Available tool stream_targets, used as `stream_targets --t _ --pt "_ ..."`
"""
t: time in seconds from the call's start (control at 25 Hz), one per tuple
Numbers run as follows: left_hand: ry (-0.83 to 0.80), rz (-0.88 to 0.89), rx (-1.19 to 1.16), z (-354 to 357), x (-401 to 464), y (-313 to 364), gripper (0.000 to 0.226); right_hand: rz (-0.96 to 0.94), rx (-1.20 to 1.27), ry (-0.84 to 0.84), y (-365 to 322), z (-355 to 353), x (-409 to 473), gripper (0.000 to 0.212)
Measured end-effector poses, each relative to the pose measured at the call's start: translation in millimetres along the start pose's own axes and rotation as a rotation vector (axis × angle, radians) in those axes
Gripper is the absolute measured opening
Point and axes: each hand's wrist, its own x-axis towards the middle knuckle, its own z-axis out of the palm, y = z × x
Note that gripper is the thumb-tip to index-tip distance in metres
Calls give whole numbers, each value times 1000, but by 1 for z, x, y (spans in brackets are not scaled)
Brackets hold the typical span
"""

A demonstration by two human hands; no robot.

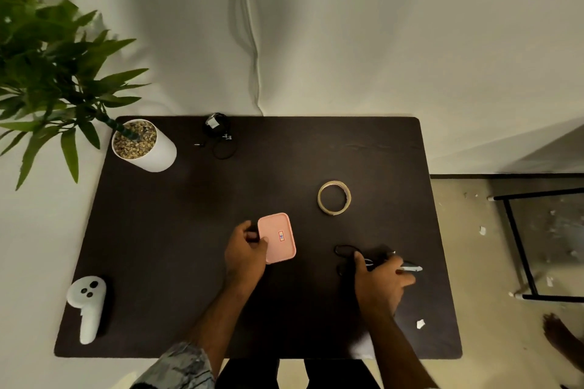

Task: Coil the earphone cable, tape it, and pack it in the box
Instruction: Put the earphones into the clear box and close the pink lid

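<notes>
Pink rounded plastic box (pixel 277 237) gripped by left hand (pixel 246 254) on dark matte table (pixel 177 230).

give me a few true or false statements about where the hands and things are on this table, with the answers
1. The left hand grips the pink box at its left edge. True.
2. The tape roll sits on top of the pink box. False: it lies flat on the dark table, apart from the box, further back and to the right.
3. The right hand rests on the scissors. True.
4. The earphone cable is in the right hand. False: it lies at the far edge of the table, beside the potted plant.
5. The white controller lies at the near left of the table. True.
</notes>
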Motion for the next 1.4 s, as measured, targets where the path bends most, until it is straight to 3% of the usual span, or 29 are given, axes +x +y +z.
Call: stream_targets --t 0.2,0.36,0.52,0.64,0.72,0.96,1.2,1.4 --pt "-79 -9 73 1 -8 8 76 -238 -34 -24 -15 -25 47 68" --pt "-178 -124 195 5 -9 1 57 -510 -245 -92 -54 -41 97 66" --pt "-237 -274 98 12 -9 0 37 -710 -609 -24 -96 -45 113 55" --pt "-188 -301 29 16 -10 1 28 -922 -588 -23 -105 -28 92 36" --pt "-167 -289 45 16 -10 3 24 -995 -651 -62 -102 -15 80 38" --pt "-157 -264 96 13 -12 7 28 -793 -748 -17 -94 -26 94 50" --pt "-131 -194 86 3 -12 25 32 -666 -646 44 -92 -50 115 53" --pt "-138 -97 206 -1 -20 48 40 -580 -520 -136 -81 -58 114 64"
